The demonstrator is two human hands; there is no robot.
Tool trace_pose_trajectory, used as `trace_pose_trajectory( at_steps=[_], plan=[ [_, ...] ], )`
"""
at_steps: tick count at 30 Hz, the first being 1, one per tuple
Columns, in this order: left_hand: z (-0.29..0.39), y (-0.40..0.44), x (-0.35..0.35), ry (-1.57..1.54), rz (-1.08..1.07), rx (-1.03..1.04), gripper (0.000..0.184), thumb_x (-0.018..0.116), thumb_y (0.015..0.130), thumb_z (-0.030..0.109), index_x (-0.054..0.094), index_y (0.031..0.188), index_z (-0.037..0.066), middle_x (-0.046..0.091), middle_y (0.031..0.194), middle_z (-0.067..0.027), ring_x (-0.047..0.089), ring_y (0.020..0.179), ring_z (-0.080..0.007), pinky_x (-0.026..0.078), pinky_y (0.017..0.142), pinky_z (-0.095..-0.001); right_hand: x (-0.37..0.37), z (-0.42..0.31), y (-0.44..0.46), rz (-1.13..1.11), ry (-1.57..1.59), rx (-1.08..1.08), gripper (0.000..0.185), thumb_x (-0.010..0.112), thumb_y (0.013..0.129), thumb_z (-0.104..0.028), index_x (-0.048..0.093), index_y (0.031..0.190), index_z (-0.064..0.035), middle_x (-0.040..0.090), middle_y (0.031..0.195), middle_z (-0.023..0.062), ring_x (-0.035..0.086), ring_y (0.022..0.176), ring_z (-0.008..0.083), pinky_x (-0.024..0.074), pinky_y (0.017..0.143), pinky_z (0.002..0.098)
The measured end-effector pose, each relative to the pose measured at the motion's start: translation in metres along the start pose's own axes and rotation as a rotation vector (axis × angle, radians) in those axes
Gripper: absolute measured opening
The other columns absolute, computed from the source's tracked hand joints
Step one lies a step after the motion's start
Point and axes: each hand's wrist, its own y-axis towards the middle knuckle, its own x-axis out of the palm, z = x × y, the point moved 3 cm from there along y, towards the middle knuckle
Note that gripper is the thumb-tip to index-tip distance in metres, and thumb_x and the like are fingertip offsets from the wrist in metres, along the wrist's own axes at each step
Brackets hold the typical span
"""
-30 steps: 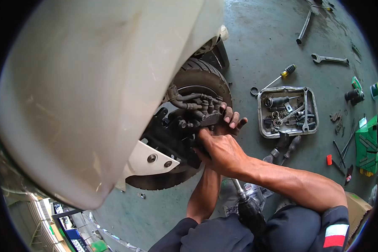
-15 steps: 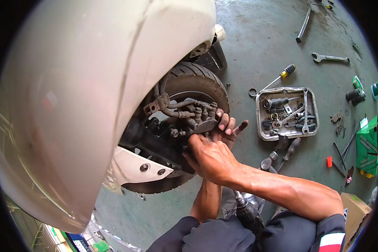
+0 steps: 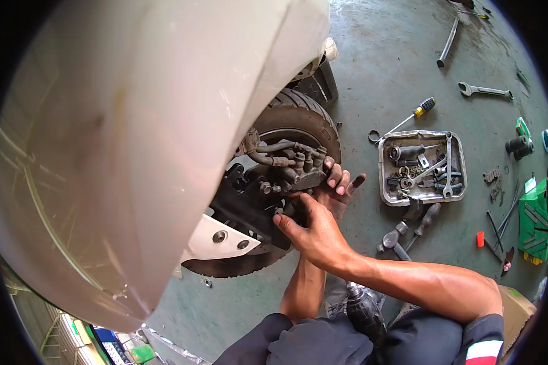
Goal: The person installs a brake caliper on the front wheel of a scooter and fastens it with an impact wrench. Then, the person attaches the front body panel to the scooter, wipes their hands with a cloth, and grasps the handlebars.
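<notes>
My left hand is wrapped round the lower right end of a dirty brake caliper, with one finger sticking out. Hoses run from the caliper to the upper left. In front of my left wrist, my right hand has its thumb and forefinger closed at a small metal part, which looks like a bolt head and is partly hidden. Both hands are beside the dark fork leg and the wheel's tyre. A white bracket with two bolts lies left of my right hand.
A large white body panel fills the left. To the right, a metal tray holds tools; below it lie a hammer and a dark-handled tool. A screwdriver, wrench and green case are further out. A black power tool is near my legs.
My right thumb has come away from under the caliper and now shows at the small metal part. My left hand keeps its hold. The view has shifted slightly.
</notes>
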Motion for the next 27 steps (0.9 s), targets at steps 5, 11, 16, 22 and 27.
trace_pose_trajectory(
  at_steps=[5, 11, 16, 22, 27],
  plan=[
    [0.003, 0.002, 0.006, 0.036, 0.032, -0.001, 0.062, 0.078, 0.083, 0.047, 0.047, 0.12, 0.008, 0.05, 0.087, -0.0004, 0.057, 0.088, -0.0193, 0.028, 0.119, -0.0584, 0.012, 0.005, 0.003, 0.088, 0.043, -0.033, 0.045, 0.061, 0.096, -0.026, 0.054, 0.126, 0.0075, 0.066, 0.112, 0.0283, 0.063, 0.11, 0.0434, 0.046, 0.096, 0.0439],
    [0.003, 0.0, 0.011, 0.1, 0.092, 0.009, 0.08, 0.081, 0.071, 0.063, 0.048, 0.119, 0.009, 0.052, 0.089, 0.0007, 0.058, 0.093, -0.0204, 0.024, 0.119, -0.0615, 0.011, 0.003, 0.002, -0.131, 0.301, 0.361, 0.043, 0.057, 0.101, -0.027, 0.057, 0.121, 0.0109, 0.061, 0.121, 0.0192, 0.059, 0.111, 0.0312, 0.0449, 0.096, 0.0377],
    [-0.003, 0.004, 0.017, 0.061, 0.099, 0.046, 0.072, 0.08, 0.075, 0.058, 0.049, 0.118, 0.009, 0.053, 0.089, 0.0002, 0.058, 0.094, -0.0212, 0.024, 0.118, -0.0641, 0.009, 0.009, 0.001, 0.006, -0.036, 0.013, 0.044, 0.064, 0.097, -0.025, 0.053, 0.126, 0.0061, 0.064, 0.114, 0.0252, 0.062, 0.109, 0.0394, 0.0473, 0.091, 0.0421],
    [-0.001, 0.001, 0.017, 0.042, 0.062, 0.055, 0.06, 0.077, 0.084, 0.033, 0.046, 0.128, 0.006, 0.054, 0.103, -0.0026, 0.059, 0.095, -0.0201, 0.023, 0.119, -0.0612, 0.004, 0.002, 0.001, -0.001, -0.109, -0.072, 0.032, 0.064, 0.094, -0.02, 0.048, 0.111, 0.0032, 0.064, 0.094, 0.0345, 0.062, 0.09, 0.0527, 0.0474, 0.075, 0.0551],
    [0.003, -0.004, 0.02, -0.064, 0.078, 0.051, 0.066, 0.074, 0.086, 0.022, 0.04, 0.139, 0.001, 0.054, 0.111, -0.004, 0.06, 0.095, -0.0179, 0.023, 0.12, -0.061, 0.006, 0.004, 0.002, -0.022, -0.104, -0.039, 0.031, 0.065, 0.094, -0.02, 0.049, 0.109, 0.0022, 0.064, 0.081, 0.033, 0.063, 0.084, 0.0521, 0.0467, 0.071, 0.0561]
  ],
)
